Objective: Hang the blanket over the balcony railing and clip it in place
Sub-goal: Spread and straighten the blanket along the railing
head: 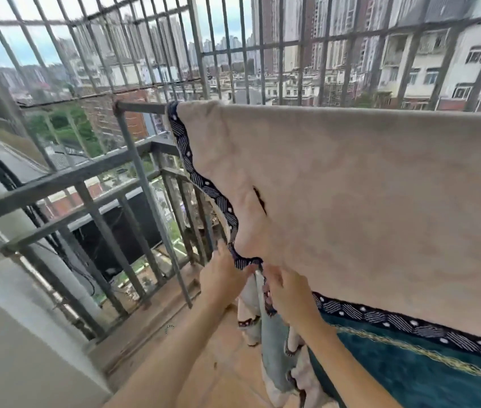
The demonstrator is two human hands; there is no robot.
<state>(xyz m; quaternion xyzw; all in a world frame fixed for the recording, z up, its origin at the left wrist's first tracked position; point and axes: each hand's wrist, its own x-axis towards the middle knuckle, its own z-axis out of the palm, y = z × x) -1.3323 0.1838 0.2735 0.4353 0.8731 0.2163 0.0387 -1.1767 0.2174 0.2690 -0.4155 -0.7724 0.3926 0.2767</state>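
Fingers (222,254) of our left hand (221,278) are grasping the navy trim (204,184) of the blanket (351,187) at its lower left corner, just below frame centre, toward 6 o'clock. Our right hand (286,293) is just beside it at 3 o'clock, its fingers (273,278) clenching on the bunched cloth that is hanging under that same corner. The two hands are nearly touching.

We are seeing the blanket draped over the rail (142,106), which is running from 10 o'clock to 3 o'clock across the frame. Its beige back is facing us and filling the right half. The left edge is sagging in a wavy line from the rail down to our hands. Below the beige panel, at 5 o'clock, the teal face (410,378) is showing, with a yellow line across it.

A bare stretch of rail is sticking out at 9 o'clock of the blanket. Behind it the grille (198,54) is rising toward 12 o'clock, with buildings (410,69) beyond. The lower railing (56,184) is slanting at 9 o'clock, and the floor (204,348) is lying under our forearms.
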